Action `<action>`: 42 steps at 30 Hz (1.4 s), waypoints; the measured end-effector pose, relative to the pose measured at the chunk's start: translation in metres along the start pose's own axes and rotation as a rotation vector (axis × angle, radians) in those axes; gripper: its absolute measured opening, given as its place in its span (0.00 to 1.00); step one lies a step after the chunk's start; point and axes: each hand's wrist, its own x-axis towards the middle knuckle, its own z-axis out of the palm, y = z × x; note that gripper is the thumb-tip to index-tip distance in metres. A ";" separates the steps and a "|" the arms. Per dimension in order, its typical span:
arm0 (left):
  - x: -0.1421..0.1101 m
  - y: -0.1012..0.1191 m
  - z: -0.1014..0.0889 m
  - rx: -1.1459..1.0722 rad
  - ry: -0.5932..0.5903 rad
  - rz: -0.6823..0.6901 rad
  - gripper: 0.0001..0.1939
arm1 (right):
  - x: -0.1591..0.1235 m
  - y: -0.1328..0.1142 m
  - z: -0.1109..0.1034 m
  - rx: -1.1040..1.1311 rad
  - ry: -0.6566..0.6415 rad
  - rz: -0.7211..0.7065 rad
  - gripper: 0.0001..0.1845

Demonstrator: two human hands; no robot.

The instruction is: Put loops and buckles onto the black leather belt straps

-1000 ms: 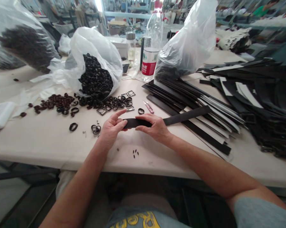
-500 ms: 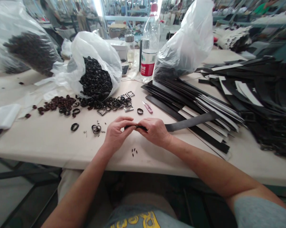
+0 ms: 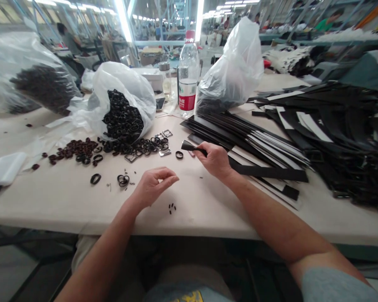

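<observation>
Head view: grasping black strap (image 3: pixel 270 171) in right hand (image 3: pixel 217 161), above table (image 3: pixel 113 214), long end running right by strap pile (image 3: pixel 220 131). Fingertips drawn together on left hand (image 3: pixel 156 184), perhaps pinching something, too small to tell. Showing small black pieces (image 3: pixel 172 208) near, loose black loop (image 3: pixel 179 155) farther.

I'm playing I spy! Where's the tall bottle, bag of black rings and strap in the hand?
Tall bottle (image 3: pixel 187 90): head view, on its label.
Bag of black rings (image 3: pixel 121 74): head view, on its plastic.
Strap (image 3: pixel 187 145): head view, on its flared tip.
</observation>
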 end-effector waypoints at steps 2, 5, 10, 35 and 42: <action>0.015 0.000 -0.002 0.177 0.051 0.009 0.09 | 0.001 0.000 -0.001 0.037 0.026 0.019 0.11; 0.044 -0.005 -0.003 0.457 0.068 0.057 0.08 | 0.000 -0.002 -0.002 0.074 0.048 0.019 0.11; 0.086 -0.024 0.012 0.771 -0.058 0.042 0.11 | -0.001 -0.003 0.000 0.096 0.051 0.010 0.11; 0.020 -0.010 0.024 -1.087 0.419 -0.455 0.27 | -0.021 -0.032 -0.009 0.211 -0.081 -0.474 0.12; 0.007 -0.011 0.018 -1.238 0.214 -0.522 0.24 | -0.022 -0.038 -0.013 0.347 -0.148 -0.600 0.14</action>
